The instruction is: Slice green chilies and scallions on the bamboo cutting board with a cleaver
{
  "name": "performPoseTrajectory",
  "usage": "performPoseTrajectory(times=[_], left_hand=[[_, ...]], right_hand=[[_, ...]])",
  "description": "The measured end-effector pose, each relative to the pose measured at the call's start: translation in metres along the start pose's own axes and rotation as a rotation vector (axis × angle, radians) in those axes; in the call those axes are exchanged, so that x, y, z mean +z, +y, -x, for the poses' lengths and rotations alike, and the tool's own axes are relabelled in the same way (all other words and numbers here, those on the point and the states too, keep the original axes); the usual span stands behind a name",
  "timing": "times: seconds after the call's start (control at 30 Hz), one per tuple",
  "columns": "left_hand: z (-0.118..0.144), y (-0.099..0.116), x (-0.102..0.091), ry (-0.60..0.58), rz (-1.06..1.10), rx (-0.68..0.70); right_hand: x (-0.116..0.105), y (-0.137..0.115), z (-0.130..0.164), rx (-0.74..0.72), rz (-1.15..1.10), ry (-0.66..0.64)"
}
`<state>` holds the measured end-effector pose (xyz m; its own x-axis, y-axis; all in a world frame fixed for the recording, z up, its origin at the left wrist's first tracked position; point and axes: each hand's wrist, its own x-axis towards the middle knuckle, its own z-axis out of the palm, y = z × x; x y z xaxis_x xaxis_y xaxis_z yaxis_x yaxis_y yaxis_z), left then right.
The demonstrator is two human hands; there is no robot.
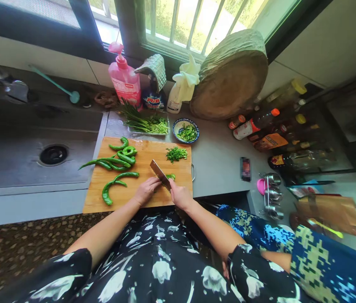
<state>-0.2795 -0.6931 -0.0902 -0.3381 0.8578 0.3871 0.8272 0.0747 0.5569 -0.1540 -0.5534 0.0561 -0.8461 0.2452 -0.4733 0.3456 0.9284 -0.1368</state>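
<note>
My right hand (181, 195) grips the handle of a kitchen knife (160, 173), its wide blade slanting up to the left over the wooden cutting board (146, 153). Beside the blade, my left hand (148, 191) has its fingers curled down on the board; what they press on is hidden. Green slices (171, 176) lie just right of the blade. Further back is a pile of chopped greens (176, 154). Several whole green chili peppers (124, 159) are spread over the board's left side, one reaching past its edge.
Behind the board stand a tray of green stalks (149, 124) and a blue-rimmed bowl (174, 128) of cut greens. A sink (23, 168) is on the left. Bottles (247, 128) and metal spice pots (274, 194) line the right. A person in camouflage clothing (329, 261) is close at my right.
</note>
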Motion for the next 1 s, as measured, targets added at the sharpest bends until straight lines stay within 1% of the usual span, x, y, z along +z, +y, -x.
performPoseTrajectory(times=[0.1,0.2,0.4,0.47,0.57,0.63,0.7,0.73,0.77,0.9,0.93,1.0], left_hand=[[0.000,0.000,0.000,0.005,0.010,0.007],[0.001,0.000,0.000,0.011,0.015,0.015],[0.002,-0.001,-0.004,-0.012,0.046,0.045],[0.001,0.000,-0.007,-0.009,0.048,0.064],[-0.005,0.000,-0.011,-0.013,0.044,0.108],[-0.012,-0.001,-0.013,-0.047,0.044,0.168],[-0.021,-0.002,-0.016,-0.107,0.040,0.227],[-0.025,-0.002,-0.018,-0.130,0.021,0.227],[-0.028,-0.001,-0.020,-0.141,-0.017,0.193],[-0.025,0.008,-0.026,-0.121,-0.208,-0.079],[-0.022,0.010,-0.026,-0.123,-0.220,-0.103],[-0.017,0.013,-0.026,-0.131,-0.204,-0.082]], right_hand=[[-0.002,0.004,0.003,-0.024,-0.007,-0.022],[0.001,0.003,0.003,-0.033,-0.014,-0.030],[0.019,-0.011,-0.021,-0.012,-0.022,0.011],[0.021,-0.008,-0.024,0.021,-0.040,0.027],[0.020,0.003,-0.021,0.110,-0.064,0.046],[0.019,0.010,-0.017,0.136,-0.065,0.058],[0.018,0.013,-0.015,0.125,-0.071,0.070],[0.018,0.014,-0.015,0.118,-0.075,0.074],[0.018,0.014,-0.014,0.114,-0.080,0.076],[0.017,0.010,-0.015,0.122,-0.069,0.068],[0.016,0.009,-0.014,0.124,-0.062,0.069],[0.016,0.007,-0.012,0.117,-0.056,0.085]])
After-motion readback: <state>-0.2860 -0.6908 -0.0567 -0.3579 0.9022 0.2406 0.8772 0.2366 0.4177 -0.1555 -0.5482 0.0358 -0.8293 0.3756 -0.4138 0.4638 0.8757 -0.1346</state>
